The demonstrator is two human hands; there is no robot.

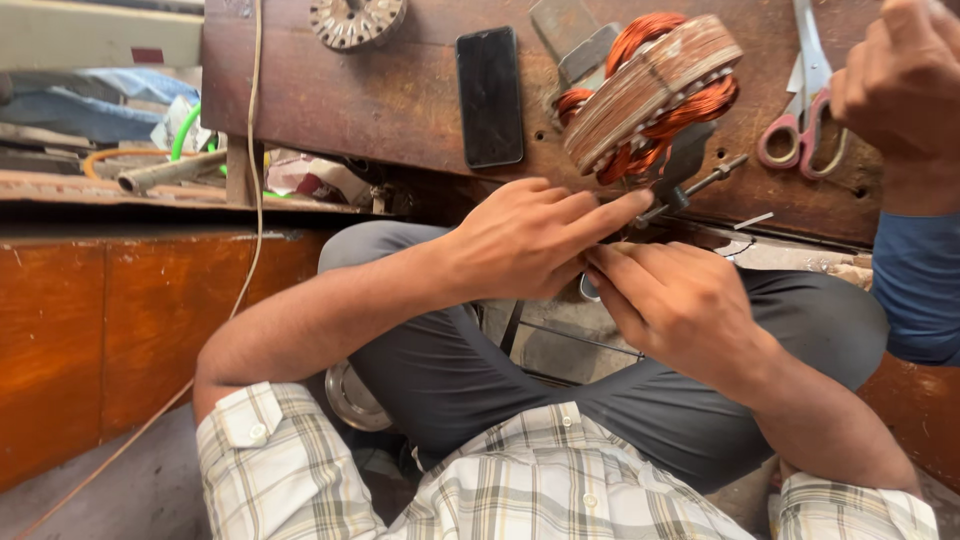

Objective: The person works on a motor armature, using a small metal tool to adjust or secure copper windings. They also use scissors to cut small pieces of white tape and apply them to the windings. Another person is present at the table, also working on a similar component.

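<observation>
A round motor stator (655,92) with copper wire windings stands tilted at the front edge of a worn wooden bench (400,95), held by a small metal clamp (690,175). My left hand (530,240) is just below it, index finger stretched out toward the stator's lower edge. My right hand (675,300) is close under the left, fingers pinched together on something small that I cannot make out. Both hands nearly touch each other, above my crossed legs in grey trousers.
A black phone (489,97) lies on the bench left of the stator. Red-handled scissors (800,120) lie at the right, next to another person's hand (905,90) in a blue sleeve. A toothed metal disc (355,20) sits at the top. A thin cord (258,150) hangs at the left.
</observation>
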